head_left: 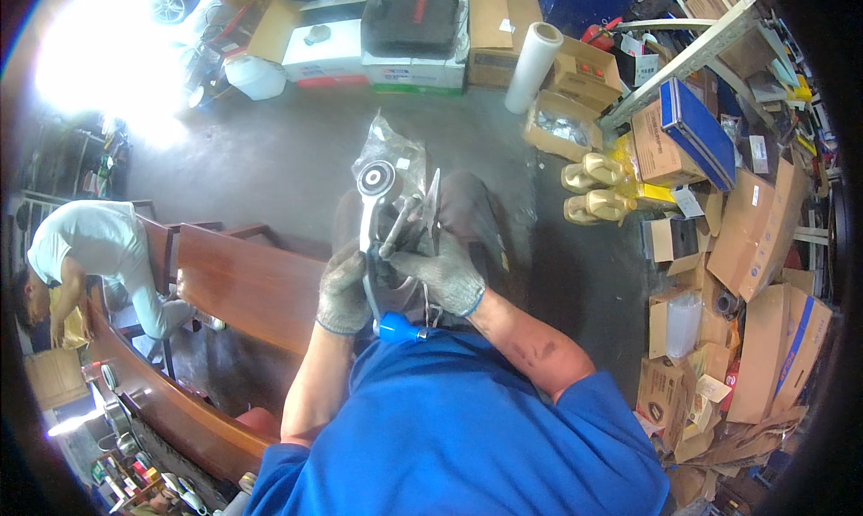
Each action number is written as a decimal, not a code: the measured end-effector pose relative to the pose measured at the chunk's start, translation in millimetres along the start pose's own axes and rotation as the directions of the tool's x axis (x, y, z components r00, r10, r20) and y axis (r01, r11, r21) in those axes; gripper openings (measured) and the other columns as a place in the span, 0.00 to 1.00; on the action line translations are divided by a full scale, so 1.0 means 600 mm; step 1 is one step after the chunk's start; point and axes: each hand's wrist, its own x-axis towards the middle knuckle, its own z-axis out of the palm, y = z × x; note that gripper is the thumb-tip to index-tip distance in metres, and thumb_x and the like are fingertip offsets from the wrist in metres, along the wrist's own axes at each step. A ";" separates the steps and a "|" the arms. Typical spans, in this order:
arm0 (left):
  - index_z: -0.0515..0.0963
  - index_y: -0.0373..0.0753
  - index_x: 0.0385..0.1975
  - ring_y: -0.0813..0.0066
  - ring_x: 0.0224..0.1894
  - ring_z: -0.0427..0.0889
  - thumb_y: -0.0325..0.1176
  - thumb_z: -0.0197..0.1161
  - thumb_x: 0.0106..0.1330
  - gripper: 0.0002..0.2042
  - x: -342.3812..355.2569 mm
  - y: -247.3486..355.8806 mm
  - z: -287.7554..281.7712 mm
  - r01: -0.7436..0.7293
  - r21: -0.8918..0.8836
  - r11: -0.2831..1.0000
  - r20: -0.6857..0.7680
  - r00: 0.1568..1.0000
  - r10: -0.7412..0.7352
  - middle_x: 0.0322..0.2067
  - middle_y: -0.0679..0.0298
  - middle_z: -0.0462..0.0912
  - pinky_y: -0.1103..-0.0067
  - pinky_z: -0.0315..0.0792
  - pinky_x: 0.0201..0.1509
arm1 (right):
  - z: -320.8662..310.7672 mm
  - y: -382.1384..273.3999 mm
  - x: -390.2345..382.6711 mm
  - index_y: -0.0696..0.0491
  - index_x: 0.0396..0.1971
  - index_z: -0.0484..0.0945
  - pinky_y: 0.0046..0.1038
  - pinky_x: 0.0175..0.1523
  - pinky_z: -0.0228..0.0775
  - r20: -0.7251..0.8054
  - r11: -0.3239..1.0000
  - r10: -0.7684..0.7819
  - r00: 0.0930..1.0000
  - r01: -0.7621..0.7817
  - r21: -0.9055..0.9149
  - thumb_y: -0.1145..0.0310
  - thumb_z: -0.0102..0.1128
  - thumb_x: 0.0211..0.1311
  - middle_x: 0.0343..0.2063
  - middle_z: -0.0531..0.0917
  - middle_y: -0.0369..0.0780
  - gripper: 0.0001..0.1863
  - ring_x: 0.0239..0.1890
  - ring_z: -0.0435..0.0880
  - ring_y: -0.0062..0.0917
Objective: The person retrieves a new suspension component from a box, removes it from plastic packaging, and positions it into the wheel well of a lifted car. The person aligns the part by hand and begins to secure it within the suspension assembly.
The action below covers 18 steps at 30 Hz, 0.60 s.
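Observation:
A metal suspension control arm (369, 217) stands upright in front of my chest. Its upper end carries a round black rubber bushing (375, 177), and a blue cap (399, 327) sits at its lower end near my shirt. My left hand (342, 291), in a grey knitted glove, is closed around the arm's left side. My right hand (447, 278), gloved alike, grips the right side, its thumb beside a short metal rod (401, 227). A clear plastic bag (393, 150) rises behind the part. The right fingertips are partly hidden.
Wooden benches (247, 287) stand on my left, where a person in light clothes (94, 255) bends over. Boxes and a black case (411, 20) line the far side, beside a plastic wrap roll (534, 68). Yellowish jugs (597, 189) and cardboard boxes (751, 233) crowd the right.

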 end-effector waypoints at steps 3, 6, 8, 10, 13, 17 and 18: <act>0.79 0.27 0.60 0.67 0.45 0.87 0.41 0.74 0.71 0.26 0.003 -0.004 0.004 -0.033 -0.011 0.999 0.033 0.999 0.033 0.46 0.56 0.88 0.74 0.82 0.52 | 0.001 0.001 -0.001 0.57 0.57 0.85 0.29 0.60 0.80 -0.021 0.999 -0.041 0.999 0.041 0.018 0.77 0.71 0.69 0.48 0.91 0.39 0.17 0.51 0.88 0.23; 0.80 0.26 0.60 0.67 0.46 0.87 0.41 0.75 0.68 0.28 0.005 0.002 0.005 -0.052 0.049 0.997 0.045 0.998 0.049 0.47 0.55 0.88 0.73 0.81 0.53 | -0.002 0.008 -0.002 0.57 0.54 0.87 0.28 0.58 0.80 -0.030 0.996 -0.092 0.995 0.091 -0.025 0.77 0.71 0.70 0.46 0.92 0.39 0.14 0.48 0.89 0.23; 0.80 0.25 0.61 0.67 0.46 0.87 0.42 0.77 0.66 0.30 0.004 0.006 0.005 -0.076 0.105 0.992 0.031 0.997 0.073 0.48 0.55 0.88 0.72 0.81 0.55 | -0.006 0.015 -0.004 0.57 0.55 0.86 0.28 0.58 0.79 -0.062 0.991 -0.124 0.990 0.120 -0.055 0.76 0.70 0.71 0.45 0.91 0.39 0.14 0.48 0.89 0.22; 0.79 0.24 0.62 0.66 0.46 0.87 0.41 0.78 0.63 0.32 0.001 0.008 0.006 -0.108 0.157 0.982 0.000 0.994 0.109 0.49 0.54 0.89 0.71 0.81 0.56 | -0.009 0.019 -0.003 0.57 0.55 0.85 0.28 0.57 0.79 -0.145 0.992 -0.116 0.983 0.108 -0.060 0.76 0.68 0.72 0.45 0.91 0.38 0.14 0.48 0.88 0.22; 0.80 0.23 0.62 0.65 0.48 0.87 0.39 0.78 0.61 0.32 -0.004 0.015 0.002 -0.116 0.231 0.966 -0.023 0.992 0.125 0.49 0.52 0.90 0.70 0.80 0.58 | -0.012 0.015 0.008 0.57 0.58 0.83 0.25 0.56 0.78 -0.156 0.982 -0.187 0.970 0.188 -0.012 0.79 0.65 0.72 0.46 0.88 0.35 0.16 0.47 0.86 0.21; 0.82 0.27 0.59 0.67 0.49 0.88 0.43 0.82 0.59 0.33 -0.005 0.026 0.000 -0.116 0.349 0.930 -0.044 0.989 0.140 0.49 0.55 0.90 0.72 0.81 0.56 | -0.015 -0.019 0.022 0.60 0.61 0.79 0.28 0.58 0.78 -0.255 0.956 -0.283 0.925 0.294 0.003 0.75 0.65 0.76 0.49 0.86 0.38 0.17 0.51 0.86 0.25; 0.82 0.27 0.59 0.67 0.48 0.88 0.42 0.81 0.59 0.32 -0.006 0.029 0.000 -0.097 0.373 0.923 -0.046 0.991 0.123 0.49 0.55 0.91 0.72 0.81 0.56 | -0.016 -0.029 0.024 0.61 0.62 0.78 0.29 0.59 0.78 -0.292 0.950 -0.298 0.909 0.313 0.007 0.74 0.65 0.77 0.50 0.86 0.40 0.18 0.52 0.86 0.26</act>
